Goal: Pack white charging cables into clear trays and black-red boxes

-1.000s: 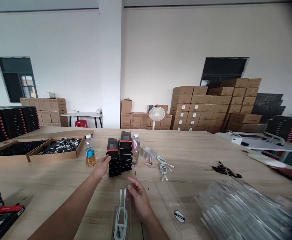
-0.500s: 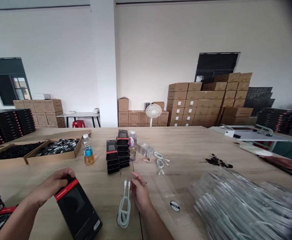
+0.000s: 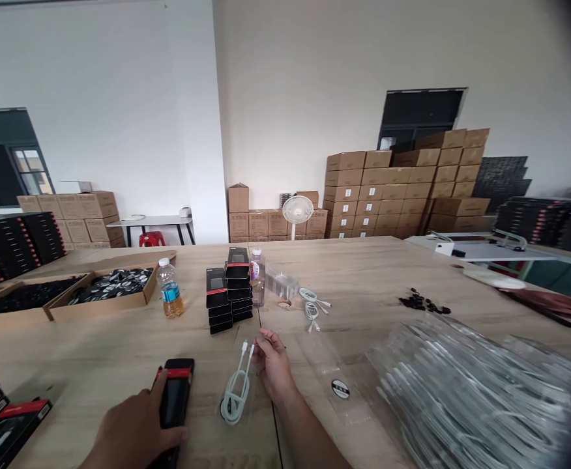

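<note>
My left hand (image 3: 136,423) is around the left side of a black box (image 3: 175,397) with a red band, at the front of the table. Its fingers lie along the box's edge, and the thumb crosses the lower part. A coiled pale cable (image 3: 235,396) with two white plugs lies in a clear bag to the right of that box. Pinched fingers of my right hand (image 3: 273,365) hold the bag's upper edge beside the plugs. Under the coil, a dark round label is partly hidden.
Clear bags of cables (image 3: 466,397) are heaped at right, beside a flat bag with a round label (image 3: 340,389). Stacked black boxes (image 3: 217,299) stand behind my hands, near two bottles (image 3: 171,293). Cartons of small black pieces (image 3: 112,286) sit at left.
My left hand has moved right with the black box and turned it more upright in view, closer to the cable. The bagged cable has shifted slightly left and up; my right hand keeps its pinch.
</note>
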A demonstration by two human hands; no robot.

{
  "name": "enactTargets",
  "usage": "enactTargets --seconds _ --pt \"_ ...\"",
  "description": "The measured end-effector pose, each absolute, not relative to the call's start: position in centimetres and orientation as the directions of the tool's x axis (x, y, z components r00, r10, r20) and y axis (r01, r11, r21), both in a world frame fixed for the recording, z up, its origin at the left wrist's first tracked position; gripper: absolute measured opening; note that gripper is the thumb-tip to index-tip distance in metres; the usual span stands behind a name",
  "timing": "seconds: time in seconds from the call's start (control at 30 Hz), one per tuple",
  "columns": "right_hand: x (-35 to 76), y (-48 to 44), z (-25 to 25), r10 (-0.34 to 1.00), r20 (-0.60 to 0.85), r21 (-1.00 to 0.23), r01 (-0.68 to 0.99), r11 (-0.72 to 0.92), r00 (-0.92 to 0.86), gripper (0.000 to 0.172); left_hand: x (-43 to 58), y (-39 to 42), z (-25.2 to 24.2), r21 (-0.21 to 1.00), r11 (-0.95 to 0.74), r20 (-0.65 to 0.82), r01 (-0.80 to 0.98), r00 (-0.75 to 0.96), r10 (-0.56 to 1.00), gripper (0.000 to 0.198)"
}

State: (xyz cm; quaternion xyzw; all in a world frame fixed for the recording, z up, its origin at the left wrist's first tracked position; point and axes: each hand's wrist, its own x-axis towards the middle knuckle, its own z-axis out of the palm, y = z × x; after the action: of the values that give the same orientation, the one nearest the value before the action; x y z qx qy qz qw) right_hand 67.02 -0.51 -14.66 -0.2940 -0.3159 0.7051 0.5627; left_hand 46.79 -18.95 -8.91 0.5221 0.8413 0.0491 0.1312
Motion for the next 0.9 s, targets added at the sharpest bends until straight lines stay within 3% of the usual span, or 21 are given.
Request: enactTargets --seconds 0.13,0.17,0.23,0.3,0.37,0.47,0.57,0.73,0.8,0.9 --pt "67.5 -0.8 -14.4 0.979 -0.044 -0.781 -0.604 -0.158 -0.2 0.045 47.6 -17.9 -8.8 0.26 0.359 -0.033 0.896 -0.364 0.931 0.089" --pt "67.7 -0.9 -14.2 0.978 -0.037 -0.784 -0.601 -0.156 -0.205 0.044 47.4 -17.2 -8.4 0.324 0.319 0.035 0.891 -0.348 0.937 0.09" --pt "68.0 -1.3 -13.7 0.975 -0.013 -0.793 -0.591 -0.146 -0.223 0.044 47.6 -15.5 -7.7 0.562 0.206 0.134 0.801 -0.334 0.933 0.082" --pt "68.2 -1.8 -13.1 0.97 0.023 -0.812 -0.57 -0.123 -0.243 0.045 48.8 -13.8 -7.4 0.843 0.083 0.08 0.531 -0.278 0.957 0.066" --pt "68.2 -2.2 -12.7 0.965 0.066 -0.842 -0.534 -0.083 -0.255 0.045 50.9 -12.4 -7.9 0.987 0.078 -0.065 0.143 -0.09 0.994 0.054" --pt "68.1 -2.6 -12.3 0.96 0.135 -0.897 -0.442 0.014 -0.244 0.043 54.0 -11.1 -9.7 0.938 0.136 -0.106 -0.319 0.11 0.988 0.041" --pt "68.4 -2.6 -11.9 0.958 0.222 -0.939 -0.305 0.16 -0.182 0.036 55.4 -10.6 -11.3 0.839 0.094 -0.099 -0.536 0.02 0.995 0.037" --pt "69.0 -3.1 -11.1 0.905 0.368 -0.929 -0.042 0.368 -0.216 0.018 54.8 -10.5 -11.6 0.818 0.032 -0.127 -0.575 -0.125 0.984 0.041" --pt "69.0 -3.5 -10.8 0.858 0.426 -0.88 0.092 0.467 -0.287 0.022 54.7 -10.4 -11.2 0.842 -0.001 -0.116 -0.54 -0.183 0.976 0.046" --pt "68.8 -4.0 -10.6 0.815 0.471 -0.809 0.205 0.552 -0.337 0.028 55.1 -10.4 -10.6 0.884 -0.054 -0.075 -0.464 -0.256 0.964 0.068"
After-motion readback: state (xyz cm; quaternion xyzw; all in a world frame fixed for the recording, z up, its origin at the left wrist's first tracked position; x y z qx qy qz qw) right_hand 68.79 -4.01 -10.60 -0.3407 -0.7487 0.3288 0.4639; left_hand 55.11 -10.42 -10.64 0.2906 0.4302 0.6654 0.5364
